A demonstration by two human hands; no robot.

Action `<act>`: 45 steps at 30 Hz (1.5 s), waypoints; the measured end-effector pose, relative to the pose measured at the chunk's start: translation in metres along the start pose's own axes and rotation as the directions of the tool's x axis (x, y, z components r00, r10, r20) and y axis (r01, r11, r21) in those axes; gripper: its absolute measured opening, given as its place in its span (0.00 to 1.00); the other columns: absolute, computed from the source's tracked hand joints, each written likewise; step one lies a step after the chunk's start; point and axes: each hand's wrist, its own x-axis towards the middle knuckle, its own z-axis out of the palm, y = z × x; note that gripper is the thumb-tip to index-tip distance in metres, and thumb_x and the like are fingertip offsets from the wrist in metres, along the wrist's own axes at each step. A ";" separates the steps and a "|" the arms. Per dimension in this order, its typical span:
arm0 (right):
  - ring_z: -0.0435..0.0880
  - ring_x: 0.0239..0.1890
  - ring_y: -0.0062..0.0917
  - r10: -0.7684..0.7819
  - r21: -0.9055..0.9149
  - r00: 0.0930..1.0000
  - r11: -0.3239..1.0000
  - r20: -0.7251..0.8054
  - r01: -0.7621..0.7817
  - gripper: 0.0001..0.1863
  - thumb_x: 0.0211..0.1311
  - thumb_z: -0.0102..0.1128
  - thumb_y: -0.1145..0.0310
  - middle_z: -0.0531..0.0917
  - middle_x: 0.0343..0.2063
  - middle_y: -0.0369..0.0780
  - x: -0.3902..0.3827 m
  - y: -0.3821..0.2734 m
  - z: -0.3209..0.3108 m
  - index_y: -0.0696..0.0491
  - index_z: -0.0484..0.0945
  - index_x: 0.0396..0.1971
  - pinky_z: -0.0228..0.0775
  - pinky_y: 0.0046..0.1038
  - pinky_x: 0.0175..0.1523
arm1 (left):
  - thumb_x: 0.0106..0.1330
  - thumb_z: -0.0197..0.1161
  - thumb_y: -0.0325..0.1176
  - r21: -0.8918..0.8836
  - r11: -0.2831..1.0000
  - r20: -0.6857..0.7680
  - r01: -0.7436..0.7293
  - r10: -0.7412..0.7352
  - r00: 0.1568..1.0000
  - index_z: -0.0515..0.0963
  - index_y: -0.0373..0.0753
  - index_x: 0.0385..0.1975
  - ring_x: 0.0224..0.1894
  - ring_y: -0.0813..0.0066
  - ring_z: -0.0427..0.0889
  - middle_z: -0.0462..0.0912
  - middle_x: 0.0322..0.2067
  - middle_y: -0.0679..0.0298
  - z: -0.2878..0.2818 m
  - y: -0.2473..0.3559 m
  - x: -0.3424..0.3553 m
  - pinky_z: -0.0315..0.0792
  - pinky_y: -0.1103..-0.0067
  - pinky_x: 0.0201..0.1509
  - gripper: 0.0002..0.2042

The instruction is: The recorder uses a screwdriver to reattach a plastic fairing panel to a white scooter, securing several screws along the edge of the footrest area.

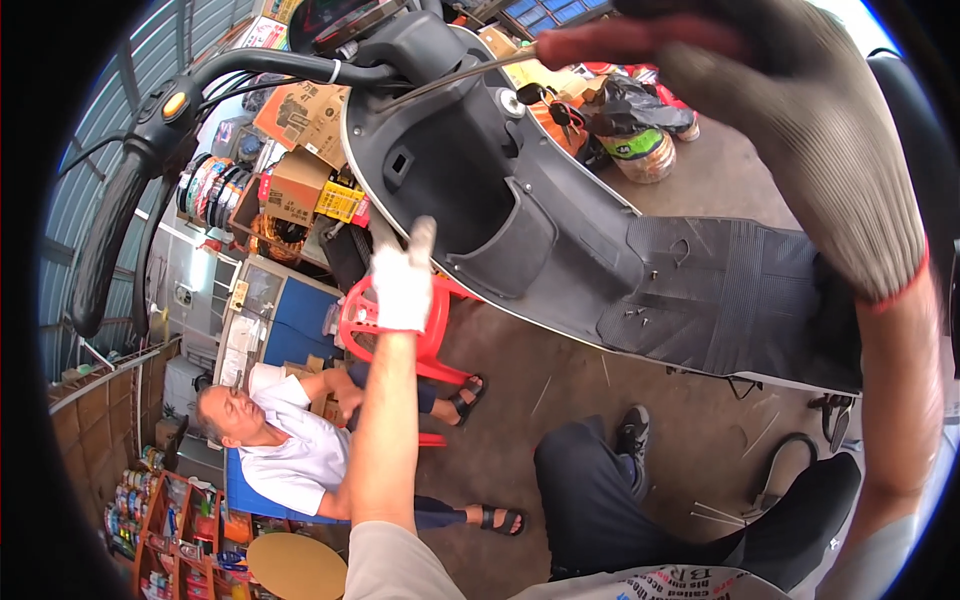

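Observation:
A scooter's dark grey inner front panel [570, 195], with a pocket and a light rim, slants across the middle. My left hand [402, 285], in a white glove, grips the panel's near rim, with fingers on either side of the edge. Up at the right, my right hand [800, 130] wears a grey knitted glove with a red cuff and is closed round the red handle of a long screwdriver [480, 70]. Its thin shaft runs left, the tip against the top of the panel below the handlebar [290, 66]. Several small screws [640, 314] lie on the footboard mat [700, 290].
A seated person [305, 440] in a white shirt is at the lower left, beside a red plastic chair [430, 345]. Cardboard boxes [297, 187] and coiled goods stand behind the handlebar. A filled bucket [643, 158] sits beyond the scooter. Thin rods [718, 514] lie on the floor near my legs.

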 end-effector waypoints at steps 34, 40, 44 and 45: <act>0.77 0.47 0.20 0.734 0.466 0.656 0.650 -0.178 -0.600 0.21 0.56 0.55 0.79 0.80 0.49 0.38 -0.264 0.246 0.078 0.59 0.76 0.52 0.70 0.22 0.53 | 0.51 0.74 0.35 0.676 0.306 0.550 -0.670 0.396 0.735 0.74 0.37 0.55 0.48 0.63 0.80 0.82 0.38 0.58 0.016 0.022 -0.035 0.50 0.52 0.73 0.30; 0.77 0.48 0.20 0.782 0.540 0.600 0.582 -0.167 -0.608 0.21 0.56 0.54 0.81 0.80 0.48 0.38 -0.280 0.245 0.082 0.58 0.76 0.52 0.70 0.23 0.55 | 0.46 0.78 0.36 0.661 0.230 0.683 -0.715 0.210 0.699 0.73 0.32 0.55 0.44 0.59 0.83 0.83 0.37 0.54 0.021 -0.002 -0.023 0.55 0.56 0.73 0.34; 0.78 0.50 0.21 0.779 0.521 0.597 0.596 -0.192 -0.611 0.21 0.57 0.54 0.81 0.81 0.49 0.39 -0.287 0.243 0.080 0.58 0.76 0.53 0.69 0.24 0.57 | 0.44 0.77 0.35 0.621 0.249 0.675 -0.743 0.314 0.668 0.77 0.33 0.48 0.40 0.56 0.82 0.83 0.33 0.55 0.024 -0.009 -0.021 0.64 0.62 0.65 0.29; 0.78 0.51 0.22 0.782 0.534 0.592 0.592 -0.197 -0.604 0.21 0.57 0.54 0.81 0.81 0.50 0.39 -0.288 0.244 0.080 0.58 0.76 0.53 0.69 0.24 0.58 | 0.43 0.77 0.35 0.626 0.250 0.660 -0.739 0.335 0.672 0.77 0.33 0.47 0.38 0.57 0.82 0.83 0.31 0.57 0.025 -0.008 -0.022 0.66 0.63 0.63 0.29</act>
